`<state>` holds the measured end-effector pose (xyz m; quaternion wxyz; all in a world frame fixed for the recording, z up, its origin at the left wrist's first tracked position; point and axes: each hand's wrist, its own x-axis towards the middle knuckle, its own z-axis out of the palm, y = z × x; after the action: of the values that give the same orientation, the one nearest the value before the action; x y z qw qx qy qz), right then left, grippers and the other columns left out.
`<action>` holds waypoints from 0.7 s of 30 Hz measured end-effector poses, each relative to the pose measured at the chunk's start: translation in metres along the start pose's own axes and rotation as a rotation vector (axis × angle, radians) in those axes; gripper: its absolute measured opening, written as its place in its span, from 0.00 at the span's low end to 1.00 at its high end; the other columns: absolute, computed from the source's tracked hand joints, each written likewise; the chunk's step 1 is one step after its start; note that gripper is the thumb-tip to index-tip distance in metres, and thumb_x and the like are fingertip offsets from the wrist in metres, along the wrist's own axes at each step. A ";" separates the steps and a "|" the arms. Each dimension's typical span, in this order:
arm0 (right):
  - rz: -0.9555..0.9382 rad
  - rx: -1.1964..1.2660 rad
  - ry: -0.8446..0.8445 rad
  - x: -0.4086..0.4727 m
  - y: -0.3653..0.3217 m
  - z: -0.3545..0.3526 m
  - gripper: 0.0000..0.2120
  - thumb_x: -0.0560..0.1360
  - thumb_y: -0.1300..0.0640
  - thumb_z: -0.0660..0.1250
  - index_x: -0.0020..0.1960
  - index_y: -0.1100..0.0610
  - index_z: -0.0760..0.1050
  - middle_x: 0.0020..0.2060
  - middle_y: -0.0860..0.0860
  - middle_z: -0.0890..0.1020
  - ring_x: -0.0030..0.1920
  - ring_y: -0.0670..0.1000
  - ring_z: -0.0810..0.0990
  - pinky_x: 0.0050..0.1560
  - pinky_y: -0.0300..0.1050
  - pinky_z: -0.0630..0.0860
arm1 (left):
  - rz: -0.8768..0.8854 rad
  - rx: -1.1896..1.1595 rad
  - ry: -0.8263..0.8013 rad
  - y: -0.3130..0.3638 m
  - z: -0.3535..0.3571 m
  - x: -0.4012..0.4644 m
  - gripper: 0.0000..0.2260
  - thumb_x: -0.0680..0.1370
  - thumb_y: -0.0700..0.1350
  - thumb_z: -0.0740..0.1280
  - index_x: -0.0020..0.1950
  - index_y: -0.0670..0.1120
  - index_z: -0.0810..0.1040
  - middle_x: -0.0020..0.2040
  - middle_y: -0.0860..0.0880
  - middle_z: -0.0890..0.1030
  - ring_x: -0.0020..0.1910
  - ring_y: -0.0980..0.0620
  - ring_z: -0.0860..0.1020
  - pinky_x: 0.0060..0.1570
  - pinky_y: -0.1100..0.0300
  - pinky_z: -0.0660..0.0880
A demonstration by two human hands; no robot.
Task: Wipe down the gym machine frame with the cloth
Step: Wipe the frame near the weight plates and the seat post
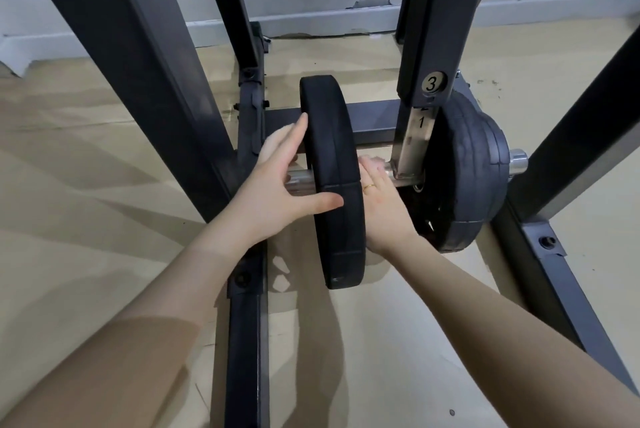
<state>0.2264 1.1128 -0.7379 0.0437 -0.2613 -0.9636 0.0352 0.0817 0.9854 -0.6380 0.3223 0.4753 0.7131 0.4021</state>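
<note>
**Item: weight plate on machine peg, frame centre**

Left hand and right hand are bracing, fingers straight, opposite faces of the upright weight plate, likely sliding it along the horizontal chrome peg. Gym machine frame uprights are slanting toward upper left. No cloth is showing.

My left hand lies flat against the left face of the black weight plate, thumb over its edge. My right hand, wearing a ring, presses its right face. The plate sits on a silver bar. Right of the plate, a second plate hangs behind the numbered post of the dark frame.
</note>
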 end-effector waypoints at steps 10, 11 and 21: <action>0.010 0.251 -0.013 -0.008 -0.001 -0.015 0.31 0.79 0.69 0.57 0.78 0.58 0.50 0.77 0.53 0.52 0.77 0.52 0.49 0.75 0.45 0.53 | -0.003 -0.026 -0.049 0.001 -0.006 0.002 0.49 0.64 0.58 0.74 0.76 0.62 0.47 0.68 0.64 0.61 0.67 0.63 0.63 0.70 0.53 0.63; -0.004 0.178 -0.033 -0.011 0.000 -0.011 0.31 0.80 0.69 0.55 0.78 0.58 0.47 0.78 0.53 0.48 0.77 0.51 0.45 0.75 0.44 0.51 | -0.007 -0.036 -0.052 0.000 -0.006 0.003 0.48 0.65 0.56 0.75 0.76 0.62 0.47 0.68 0.64 0.61 0.67 0.64 0.63 0.70 0.53 0.63; 0.126 0.173 0.158 -0.031 -0.008 -0.011 0.31 0.76 0.75 0.56 0.77 0.61 0.54 0.76 0.57 0.57 0.76 0.55 0.54 0.74 0.44 0.52 | -0.011 -0.137 -0.116 -0.006 -0.001 0.001 0.49 0.61 0.61 0.76 0.70 0.73 0.45 0.74 0.61 0.57 0.72 0.55 0.63 0.71 0.46 0.61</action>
<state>0.2502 1.0908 -0.7280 0.1396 -0.3184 -0.9322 0.1003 0.0783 0.9853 -0.6430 0.3969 0.4708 0.6667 0.4199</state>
